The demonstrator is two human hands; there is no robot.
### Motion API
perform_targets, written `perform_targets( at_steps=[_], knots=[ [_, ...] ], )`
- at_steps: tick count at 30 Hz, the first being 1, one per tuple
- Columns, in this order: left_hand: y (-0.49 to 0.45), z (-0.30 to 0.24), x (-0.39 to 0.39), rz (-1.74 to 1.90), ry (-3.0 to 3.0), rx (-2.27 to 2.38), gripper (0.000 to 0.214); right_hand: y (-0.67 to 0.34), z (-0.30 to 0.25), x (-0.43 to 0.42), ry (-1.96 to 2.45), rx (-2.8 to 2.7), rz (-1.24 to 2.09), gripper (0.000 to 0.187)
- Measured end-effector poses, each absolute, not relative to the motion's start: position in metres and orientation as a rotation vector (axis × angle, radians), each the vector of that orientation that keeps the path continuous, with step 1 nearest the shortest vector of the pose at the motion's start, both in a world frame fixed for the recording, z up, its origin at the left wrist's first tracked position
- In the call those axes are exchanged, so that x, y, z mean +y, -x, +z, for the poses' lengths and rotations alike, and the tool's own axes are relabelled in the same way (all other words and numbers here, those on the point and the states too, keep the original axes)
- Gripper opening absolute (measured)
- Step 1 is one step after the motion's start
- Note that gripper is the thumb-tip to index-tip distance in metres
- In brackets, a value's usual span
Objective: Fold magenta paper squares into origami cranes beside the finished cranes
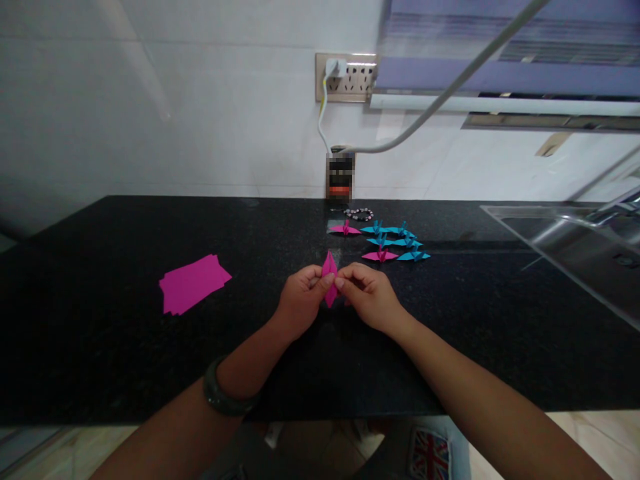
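Between my two hands is a folded piece of pink origami paper (329, 264), a narrow diamond with a point towards the wall and one towards me. My left hand (304, 297) pinches its left side, the thumb lying across the middle. On the other side, the thumb and fingers of my right hand (373, 293) close on its right edge. Just beyond my hands lie several finished paper cranes: a pink crane (381, 255), another pink crane (346, 229) and some blue cranes (414, 255). Off to the left is a stack of pink paper sheets (193, 285).
The black countertop (125, 360) runs to a tiled wall. Behind the cranes lie a beaded bracelet (360, 214) and a dark device (341, 177) with cables, by a wall socket (347, 78). A metal sink (565, 247) is at the right.
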State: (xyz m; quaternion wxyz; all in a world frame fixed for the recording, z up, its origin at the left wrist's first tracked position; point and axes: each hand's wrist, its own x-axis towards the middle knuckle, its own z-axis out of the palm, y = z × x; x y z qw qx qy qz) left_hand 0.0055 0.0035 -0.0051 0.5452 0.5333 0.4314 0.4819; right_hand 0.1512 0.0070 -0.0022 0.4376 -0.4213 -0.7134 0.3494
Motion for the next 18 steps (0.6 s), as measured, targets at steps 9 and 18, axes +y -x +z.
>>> perform_targets(
  at_steps=[9, 18],
  knots=[
    [-0.0035, -0.0041, 0.0036, 1.109, -1.134, 0.939, 0.021, -0.1498, -0.0041, 0.0123, 1.047, -1.493, 1.203, 0.019],
    [-0.0009, -0.0076, 0.0051, 1.072, -1.059, 0.889, 0.022, -0.1528, -0.0015, 0.0111, 0.977, -1.448, 1.281, 0.015]
  ],
)
